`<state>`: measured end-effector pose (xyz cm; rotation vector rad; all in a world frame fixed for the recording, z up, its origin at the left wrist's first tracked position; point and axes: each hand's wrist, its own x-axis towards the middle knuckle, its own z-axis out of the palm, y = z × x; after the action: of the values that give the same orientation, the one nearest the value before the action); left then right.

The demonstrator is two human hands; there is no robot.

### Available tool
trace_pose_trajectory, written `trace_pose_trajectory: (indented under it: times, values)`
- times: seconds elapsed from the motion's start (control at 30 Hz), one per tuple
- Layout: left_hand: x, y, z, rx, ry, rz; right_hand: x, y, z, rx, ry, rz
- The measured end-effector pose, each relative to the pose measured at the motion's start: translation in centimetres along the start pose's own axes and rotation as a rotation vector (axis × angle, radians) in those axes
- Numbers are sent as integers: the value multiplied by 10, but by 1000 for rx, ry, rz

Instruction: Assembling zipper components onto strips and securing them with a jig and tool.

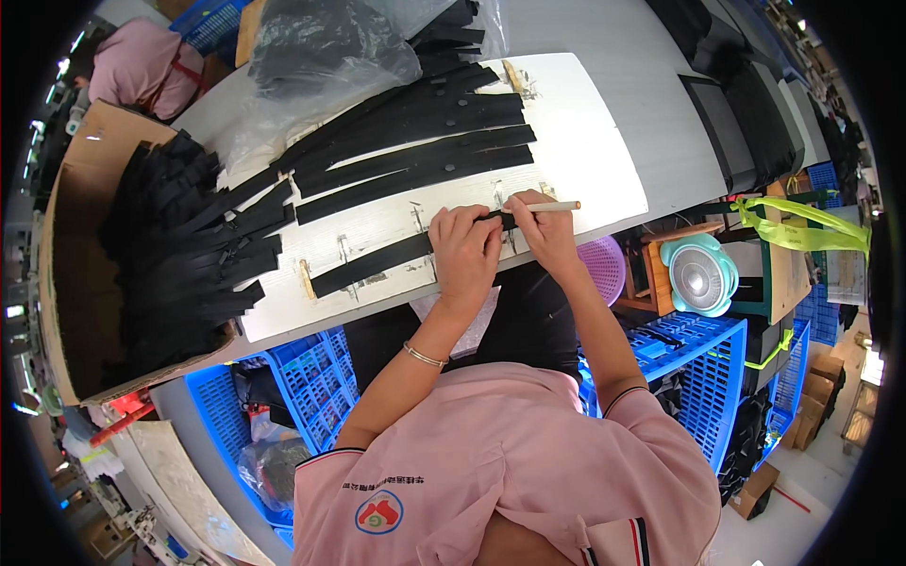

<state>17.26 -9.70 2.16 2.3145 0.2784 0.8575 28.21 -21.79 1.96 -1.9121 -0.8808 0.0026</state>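
A black fabric strap lies along the near edge of a white board. With bent fingers, my left hand presses the strap's right part against the board. My right hand sits just beside it, closed round a slim cream-coloured stick shaped like a pen. The stick points left toward the strap's end; its tip is hidden by my fingers. Beyond my hands, several more black straps are laid side by side, some with small dark round spots.
On the left stands a cardboard box heaped with black straps. A clear plastic bag covers part of the far table. Blue crates flank my legs. At the right are a teal-rimmed fan and a purple basket. Another person is at far left.
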Motion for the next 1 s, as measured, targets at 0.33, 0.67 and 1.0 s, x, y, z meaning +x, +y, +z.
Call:
trace_pose_trajectory:
  times: [0.33, 0.67, 1.0]
  values:
    - [0, 0, 1, 1, 10, 3, 0, 3, 3, -16, 16, -34]
    - [-2, 1, 4, -19, 5, 0, -6, -2, -9, 61, -4, 18]
    - [-6, -7, -5, 23, -39, 27, -10, -4, -5, 332, 36, 246]
